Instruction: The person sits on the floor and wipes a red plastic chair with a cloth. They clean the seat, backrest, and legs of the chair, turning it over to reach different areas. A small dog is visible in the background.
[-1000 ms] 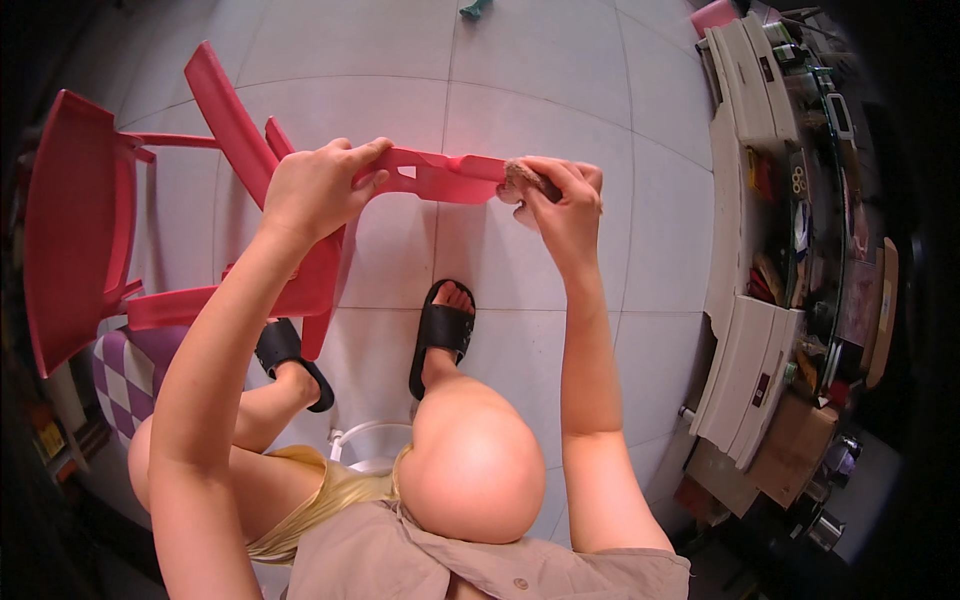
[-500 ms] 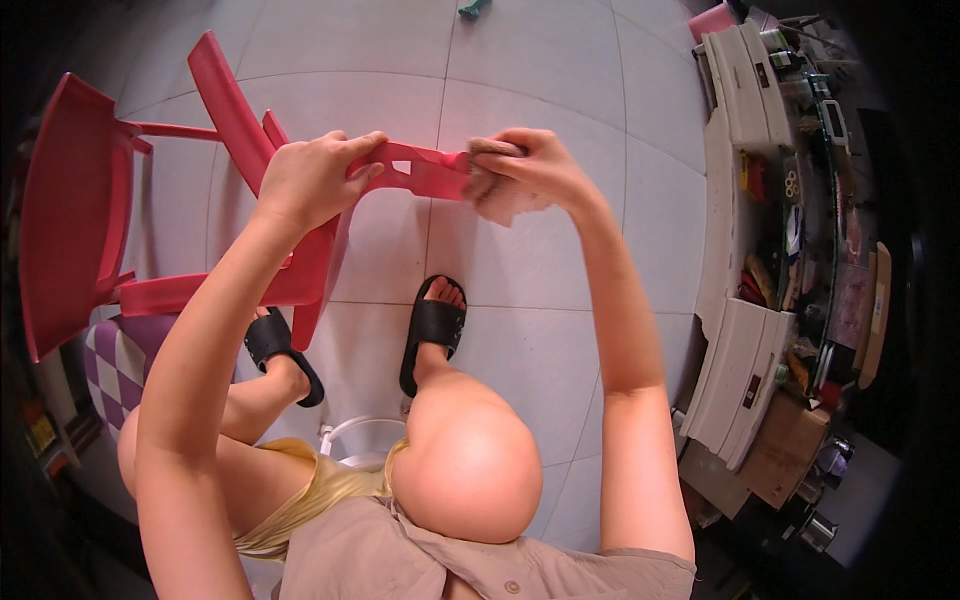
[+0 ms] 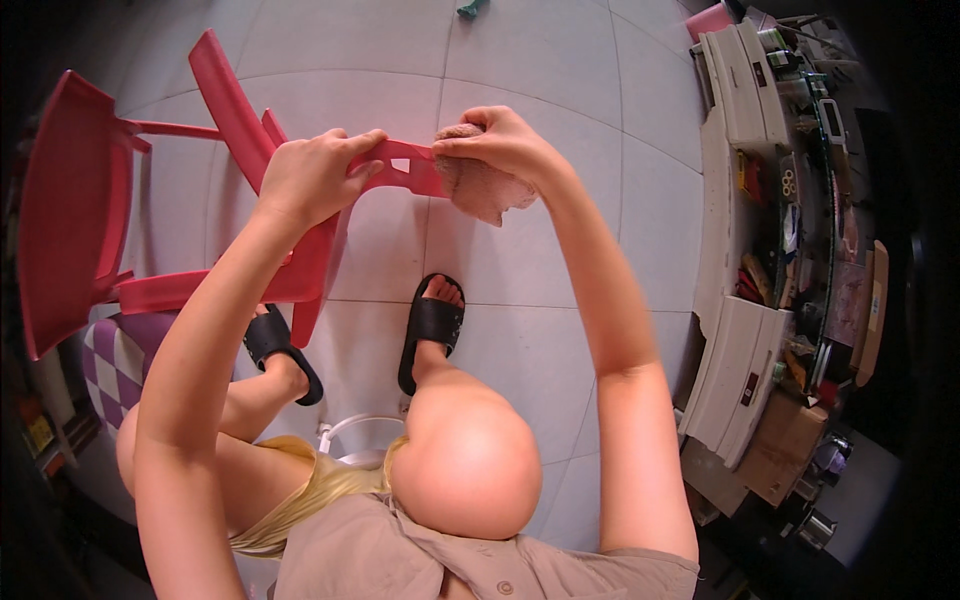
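A red plastic chair (image 3: 70, 215) is tipped over at the left, and one of its legs (image 3: 408, 178) reaches to the right in front of me. My left hand (image 3: 318, 178) is closed around that leg near its base, thumb and forefinger on either side. At the leg's outer end, my right hand (image 3: 505, 145) pinches a pinkish-brown cloth (image 3: 487, 190) over it. The cloth covers the tip of the leg and hangs down below my fingers.
Black slippers (image 3: 433, 325) are on my feet on the pale tiled floor (image 3: 540, 250). A purple-and-white checked stool or cushion (image 3: 112, 365) stands by the chair. Along the right run white drawers (image 3: 738, 375), cluttered shelves and a cardboard box (image 3: 782, 447). A small green object (image 3: 470, 10) lies at the far edge.
My right hand has slid left along the chair leg with the cloth, which now shows more of its folds. My left hand and the chair stay in place.
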